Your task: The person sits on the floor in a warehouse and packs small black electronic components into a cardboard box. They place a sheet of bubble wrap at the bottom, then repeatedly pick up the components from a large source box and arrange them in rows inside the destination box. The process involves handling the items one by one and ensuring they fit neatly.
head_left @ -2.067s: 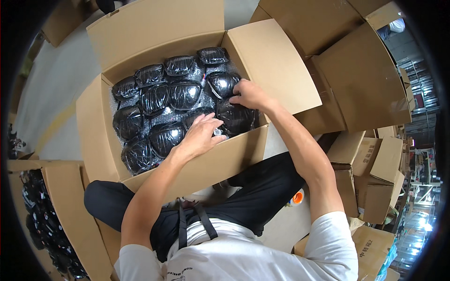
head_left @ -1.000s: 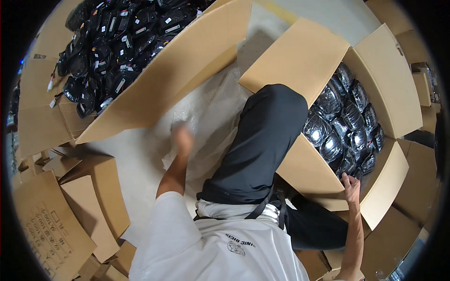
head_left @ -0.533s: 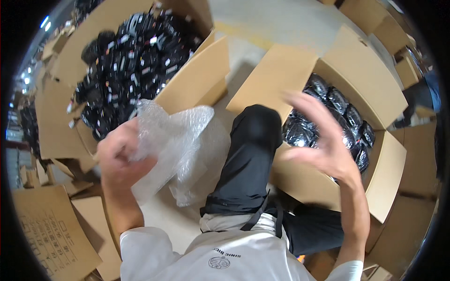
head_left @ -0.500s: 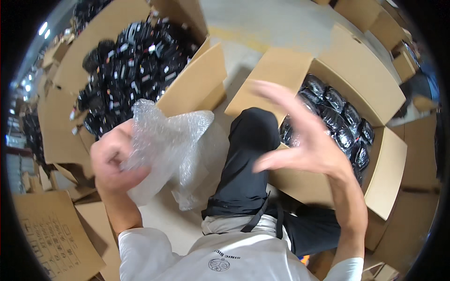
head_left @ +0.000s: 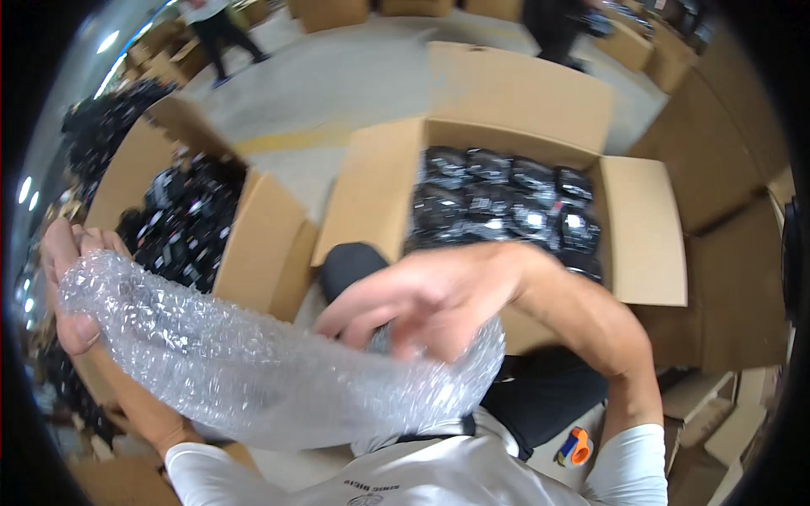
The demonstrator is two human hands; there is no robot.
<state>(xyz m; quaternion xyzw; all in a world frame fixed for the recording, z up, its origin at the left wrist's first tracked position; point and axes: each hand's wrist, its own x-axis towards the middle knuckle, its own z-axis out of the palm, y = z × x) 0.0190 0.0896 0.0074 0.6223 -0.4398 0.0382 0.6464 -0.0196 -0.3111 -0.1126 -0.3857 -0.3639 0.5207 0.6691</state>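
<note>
A long sheet of clear bubble wrap (head_left: 278,371) stretches across in front of my body, sagging between my arms. Its left end is gripped by my left hand (head_left: 76,287), fingers behind the wrap and thumb at the edge. My right hand (head_left: 422,299) is over the wrap's right part, its fingers bent and smeared by motion; whether they grip the wrap I cannot tell. Beyond it stands an open cardboard box (head_left: 641,228) with rows of black items in clear shiny film (head_left: 489,202). To the left, another open carton (head_left: 261,244) holds a heap of loose black items (head_left: 181,219).
An orange and blue tape-like item (head_left: 577,449) lies by my right elbow. Large cardboard sheets (head_left: 734,270) stand at the right. Two people (head_left: 221,38) are on the far floor, among more cartons (head_left: 329,13). My knee (head_left: 350,266) is between the two boxes.
The bubble wrap, earlier bunched by my left hand, is now spread wide. My left hand has moved left, my right hand down over the wrap. The view has shifted toward the right box.
</note>
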